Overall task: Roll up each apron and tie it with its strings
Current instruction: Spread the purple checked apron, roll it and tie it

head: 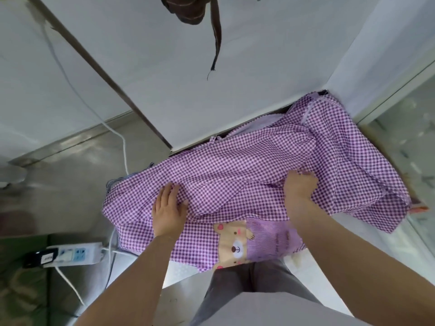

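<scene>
Both hands work the purple checked apron (247, 165): left hand (170, 209) pressed flat, right hand (300, 191) gripping a fold. Light, limp, easily bunched cloth; hold the rolled edge.

A: The crumpled cloth apron (254, 161) is purple-and-white gingham, with a tan bear patch (233, 243) showing pink cheeks and ears.

B: Its lilac pocket (270, 241) is finely striped. The far rolled fabric bundle (186, 10) is dark brown; the plastic power strip (75, 254) is white.
</scene>
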Tool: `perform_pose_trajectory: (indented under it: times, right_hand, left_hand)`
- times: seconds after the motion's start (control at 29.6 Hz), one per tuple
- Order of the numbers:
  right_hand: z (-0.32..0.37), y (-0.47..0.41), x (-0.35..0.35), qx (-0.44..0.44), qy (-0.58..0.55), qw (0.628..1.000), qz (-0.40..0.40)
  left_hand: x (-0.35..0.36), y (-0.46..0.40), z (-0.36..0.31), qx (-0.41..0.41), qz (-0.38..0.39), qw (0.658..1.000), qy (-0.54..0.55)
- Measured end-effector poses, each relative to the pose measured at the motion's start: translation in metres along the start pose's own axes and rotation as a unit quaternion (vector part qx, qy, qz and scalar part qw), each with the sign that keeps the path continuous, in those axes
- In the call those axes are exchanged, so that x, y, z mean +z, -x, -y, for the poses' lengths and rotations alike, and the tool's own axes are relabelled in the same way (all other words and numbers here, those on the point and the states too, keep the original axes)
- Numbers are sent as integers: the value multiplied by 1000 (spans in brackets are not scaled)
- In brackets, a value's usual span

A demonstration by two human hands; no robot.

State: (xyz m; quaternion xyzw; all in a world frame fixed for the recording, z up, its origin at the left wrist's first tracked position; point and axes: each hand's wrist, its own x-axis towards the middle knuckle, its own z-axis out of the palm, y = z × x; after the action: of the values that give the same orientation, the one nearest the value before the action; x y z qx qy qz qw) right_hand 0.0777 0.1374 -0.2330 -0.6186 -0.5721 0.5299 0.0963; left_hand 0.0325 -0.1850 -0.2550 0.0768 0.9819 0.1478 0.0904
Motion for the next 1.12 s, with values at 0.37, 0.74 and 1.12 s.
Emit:
perform_pose_trajectory:
  times: [0.37, 0.74, 1.12]
  right_hand:
    - [-48, 92, 38, -514, 580, 544, 321]
    - [-80, 102, 38, -624, 493, 573, 198]
    - [-68, 109, 36, -537, 577, 489, 374]
  left_hand:
    - [-38, 2, 42, -522, -69, 829, 188]
    - [-63, -20, 61, -502, -83, 748, 426]
    - [-80, -21, 62, -518, -145, 785, 309]
